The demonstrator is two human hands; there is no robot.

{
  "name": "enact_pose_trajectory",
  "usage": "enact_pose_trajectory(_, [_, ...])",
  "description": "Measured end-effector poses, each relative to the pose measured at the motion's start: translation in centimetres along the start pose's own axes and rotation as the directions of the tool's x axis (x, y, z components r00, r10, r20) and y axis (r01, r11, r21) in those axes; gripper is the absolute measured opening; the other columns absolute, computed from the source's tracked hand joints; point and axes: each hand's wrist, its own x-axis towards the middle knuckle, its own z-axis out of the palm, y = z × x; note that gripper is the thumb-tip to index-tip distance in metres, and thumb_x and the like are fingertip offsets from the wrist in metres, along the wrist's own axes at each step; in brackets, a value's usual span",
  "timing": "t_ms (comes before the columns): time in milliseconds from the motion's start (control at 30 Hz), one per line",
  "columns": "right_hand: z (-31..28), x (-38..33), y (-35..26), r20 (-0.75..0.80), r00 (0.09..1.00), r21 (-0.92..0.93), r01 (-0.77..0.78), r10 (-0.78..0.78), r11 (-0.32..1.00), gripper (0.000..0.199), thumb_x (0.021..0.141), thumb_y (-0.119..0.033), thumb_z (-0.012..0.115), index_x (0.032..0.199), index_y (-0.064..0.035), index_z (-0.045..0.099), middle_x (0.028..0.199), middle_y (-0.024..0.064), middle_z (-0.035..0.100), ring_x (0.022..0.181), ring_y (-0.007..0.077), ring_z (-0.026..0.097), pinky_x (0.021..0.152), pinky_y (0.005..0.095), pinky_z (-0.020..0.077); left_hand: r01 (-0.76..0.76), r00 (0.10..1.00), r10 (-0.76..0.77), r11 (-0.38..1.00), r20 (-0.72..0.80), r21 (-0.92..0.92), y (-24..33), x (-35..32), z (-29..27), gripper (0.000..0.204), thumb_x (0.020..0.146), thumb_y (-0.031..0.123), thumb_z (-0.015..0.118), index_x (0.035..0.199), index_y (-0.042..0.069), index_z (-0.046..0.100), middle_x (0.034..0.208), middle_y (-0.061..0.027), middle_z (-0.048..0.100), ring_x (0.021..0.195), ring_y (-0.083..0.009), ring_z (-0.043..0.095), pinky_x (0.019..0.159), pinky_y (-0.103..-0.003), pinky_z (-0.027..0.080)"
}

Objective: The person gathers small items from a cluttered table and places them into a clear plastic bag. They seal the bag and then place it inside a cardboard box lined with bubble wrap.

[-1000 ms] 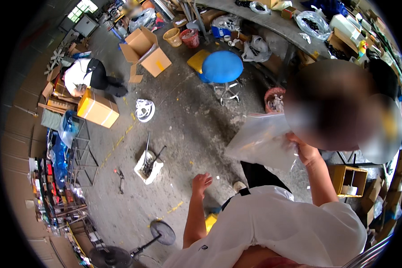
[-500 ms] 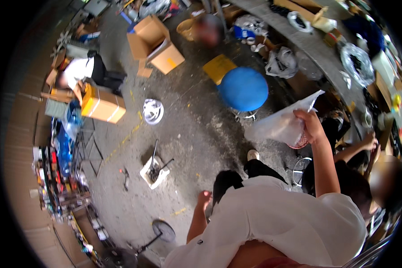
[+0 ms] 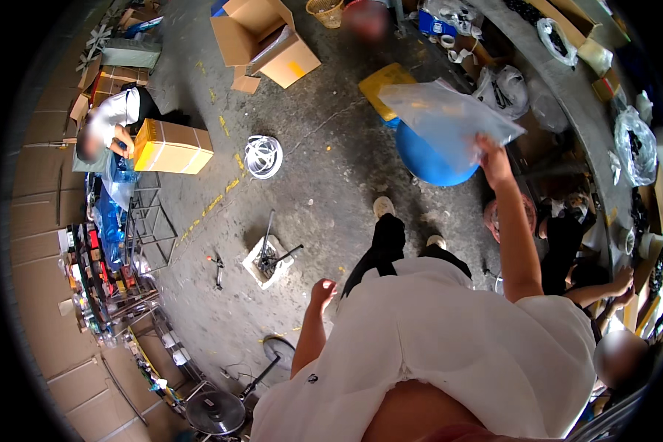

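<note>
Plastic bag (image 3: 449, 121) in outstretched right grip (image 3: 493, 157); left grip (image 3: 323, 292) nearer, loosely curled.

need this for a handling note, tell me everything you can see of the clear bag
The bag is a thin, see-through, slightly milky sheet-like pouch, apparently plastic, roughly four-sided and spread fairly flat. The right grip holds it by its near edge, toward the right end, and most of it extends forward and left. The blue stool shows through it; whether they touch is unclear. Nothing distinct shows inside, and which side opens cannot be told.
</note>
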Motion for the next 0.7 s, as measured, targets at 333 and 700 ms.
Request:
enact_pose_trajectory(333, [-9.0, 2.4, 22.4, -0.549, 0.652, 0.017, -0.617, 0.523, 0.787, 0.030, 0.075, -0.024, 0.068, 0.099, -0.0091, 0.057, 0.089, 0.0068, 0.061, 0.074, 0.0217, 0.060, 0.060, 0.0359, 0.0530, -0.190, 0.977, 0.206, 0.954, -0.046, 0.234, 8.5, 6.2, -12.3, 0.015, 0.085, 0.017, 0.059, 0.088, 0.002, 0.058, 0.079, -0.0081, 0.065, 0.069, -0.0152, 0.064, 0.058, -0.026, 0.048])
enact_pose_trajectory(700, [-17.9, 7.0, 25.2, -0.700, 0.655, -0.165, -0.536, 0.285, 0.828, 0.025, 0.074, -0.025, 0.065, 0.077, -0.0007, 0.061, 0.069, 0.0073, 0.060, 0.049, 0.0175, 0.052, 0.038, 0.0325, 0.0400, -0.339, 0.933, 0.359, 0.882, 0.001, 0.328, 16.2, 6.1, -9.0, 0.020, 0.084, 0.022, 0.060, 0.089, 0.003, 0.059, 0.080, -0.0093, 0.065, 0.079, -0.0195, 0.064, 0.072, -0.032, 0.050])
